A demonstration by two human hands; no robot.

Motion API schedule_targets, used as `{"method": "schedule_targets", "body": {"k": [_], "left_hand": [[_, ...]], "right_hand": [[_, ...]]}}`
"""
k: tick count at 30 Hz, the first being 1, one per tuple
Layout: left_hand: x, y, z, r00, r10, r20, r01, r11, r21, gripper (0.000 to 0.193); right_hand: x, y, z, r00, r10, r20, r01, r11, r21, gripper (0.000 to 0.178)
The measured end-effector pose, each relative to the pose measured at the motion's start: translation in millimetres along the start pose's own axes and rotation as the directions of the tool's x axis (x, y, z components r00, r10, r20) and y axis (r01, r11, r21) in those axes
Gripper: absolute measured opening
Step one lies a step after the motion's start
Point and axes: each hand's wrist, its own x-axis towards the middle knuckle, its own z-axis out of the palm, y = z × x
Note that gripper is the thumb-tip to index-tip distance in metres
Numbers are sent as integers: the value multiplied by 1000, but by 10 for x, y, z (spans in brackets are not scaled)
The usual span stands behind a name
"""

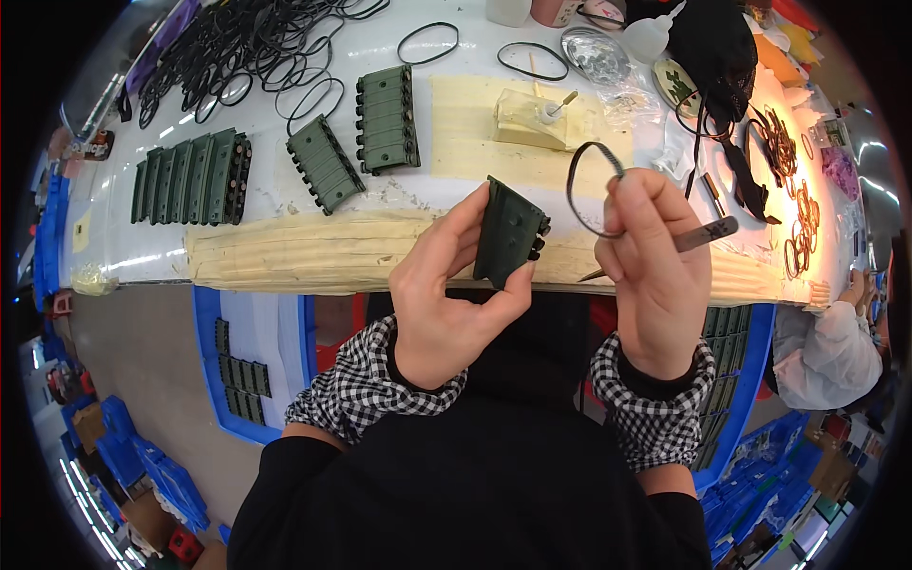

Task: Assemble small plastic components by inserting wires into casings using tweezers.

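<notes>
My left hand (442, 294) grips a dark green plastic part (508, 236) by its edges, fingers behind and thumb at its lower corner. Small dark knobs line the part's right side. To the right, my right hand (655, 266) pinches a thin black band loop (575, 195) between thumb and fingertips. Tweezers (705, 235) also lie across that palm, their pointed tip out to the left. The loop and the green part are apart. Similar green parts rest on the table: one group (195, 179) at left, a smaller one (326, 164) and a taller one (388, 119).
A heap of black loops (237, 62) covers the table's far left. A yellowish block (532, 122) with a small stick stands beyond my hands. Blue trays (204, 351) holding green parts sit below the table edge. Another person's white sleeve (826, 356) shows at right.
</notes>
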Motion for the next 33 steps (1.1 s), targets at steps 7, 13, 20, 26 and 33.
{"method": "schedule_targets", "body": {"k": [7, 13, 20, 26, 33], "left_hand": [[-7, 6, 40, 998, 44, -43, -43, 999, 28, 63], [-29, -27, 64, 991, 95, -92, -88, 993, 74, 62], [-41, -48, 86, 987, 132, -91, -123, 987, 100, 62], [-40, -33, 99, 985, 148, -92, -139, 985, 100, 61], [-37, -21, 87, 987, 131, -93, -125, 990, 71, 62]], "right_hand": [[-60, 169, 40, 998, 65, 19, -62, 990, -130, 12], [-80, 143, 22, 988, 142, 59, -137, 987, -84, 12], [-60, 136, -9, 983, 180, 32, -172, 972, -161, 10], [-53, 11, 4, 984, 174, 45, -150, 930, -335, 11], [-12, -42, -48, 977, 186, 108, -112, 868, -484, 8]]}}
